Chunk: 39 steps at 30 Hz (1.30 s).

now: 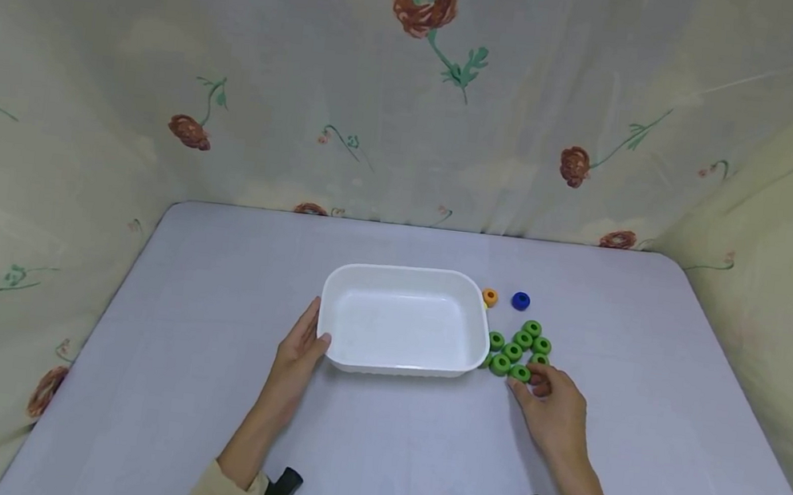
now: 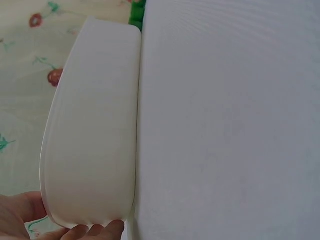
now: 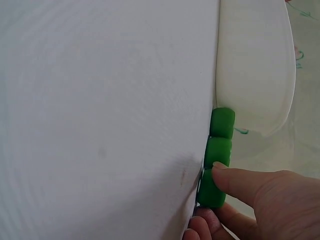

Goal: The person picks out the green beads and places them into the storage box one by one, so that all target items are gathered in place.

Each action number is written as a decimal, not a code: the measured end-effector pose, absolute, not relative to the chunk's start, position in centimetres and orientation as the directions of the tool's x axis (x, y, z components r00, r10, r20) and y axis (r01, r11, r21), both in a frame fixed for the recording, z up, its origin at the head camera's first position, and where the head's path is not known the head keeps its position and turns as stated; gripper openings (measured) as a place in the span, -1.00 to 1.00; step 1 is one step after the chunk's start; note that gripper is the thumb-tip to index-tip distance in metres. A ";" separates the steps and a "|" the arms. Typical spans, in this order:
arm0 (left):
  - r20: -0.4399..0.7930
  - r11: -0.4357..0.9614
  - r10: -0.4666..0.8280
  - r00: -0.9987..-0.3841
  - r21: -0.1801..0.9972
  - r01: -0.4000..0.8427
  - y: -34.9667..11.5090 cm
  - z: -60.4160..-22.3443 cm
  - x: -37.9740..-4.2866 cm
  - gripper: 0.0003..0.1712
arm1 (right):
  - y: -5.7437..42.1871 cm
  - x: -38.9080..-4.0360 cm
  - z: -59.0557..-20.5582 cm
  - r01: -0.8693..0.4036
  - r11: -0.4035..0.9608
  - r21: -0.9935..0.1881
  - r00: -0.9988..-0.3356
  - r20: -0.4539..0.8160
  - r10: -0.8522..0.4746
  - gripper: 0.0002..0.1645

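A white plastic tray (image 1: 399, 365) stands on the table. My left hand (image 1: 299, 348) holds its left end, with the thumb (image 2: 32, 205) near the rim and the fingertips (image 2: 114, 229) against the outer wall. To the right of the tray lie several green beads (image 1: 512, 352), round with a hole in each. My right hand (image 1: 557, 410) pinches the nearest green bead (image 3: 212, 189) between thumb and forefinger. That bead still rests on the table, in line with other green beads (image 3: 218, 152).
Behind the green beads lie an orange bead (image 1: 490, 296) and a blue bead (image 1: 521, 301). A bit of yellow shows at the tray's right edge, mostly hidden. White cloth covers the table (image 1: 375, 455), and flower-patterned curtains (image 1: 299, 68) hang around it.
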<state>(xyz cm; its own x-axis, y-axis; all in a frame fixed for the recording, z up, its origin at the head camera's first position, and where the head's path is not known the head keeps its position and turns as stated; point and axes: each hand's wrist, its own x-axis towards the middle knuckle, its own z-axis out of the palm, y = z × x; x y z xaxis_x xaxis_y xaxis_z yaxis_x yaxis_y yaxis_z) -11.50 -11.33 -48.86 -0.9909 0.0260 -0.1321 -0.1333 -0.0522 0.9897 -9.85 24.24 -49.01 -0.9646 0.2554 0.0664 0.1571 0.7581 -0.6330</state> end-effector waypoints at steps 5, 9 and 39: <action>-0.124 -0.064 0.024 -0.992 0.990 -0.126 -11.2 -48.8 -11.4 -0.26 | 24.2 -9.8 -49.0 0.153 0.762 -0.629 -0.965 0.072 0.253 -0.53; -0.121 -0.071 0.015 -0.993 0.990 -0.122 -11.3 -48.9 -11.5 -0.26 | 24.2 -9.7 -49.1 0.156 0.762 -0.628 -0.966 0.062 0.249 -0.52; -0.129 -0.104 0.022 -0.991 0.986 -0.131 -11.7 -48.9 -11.7 -0.25 | 22.1 -9.1 -47.1 0.165 0.687 -0.708 -0.953 0.064 0.295 -0.53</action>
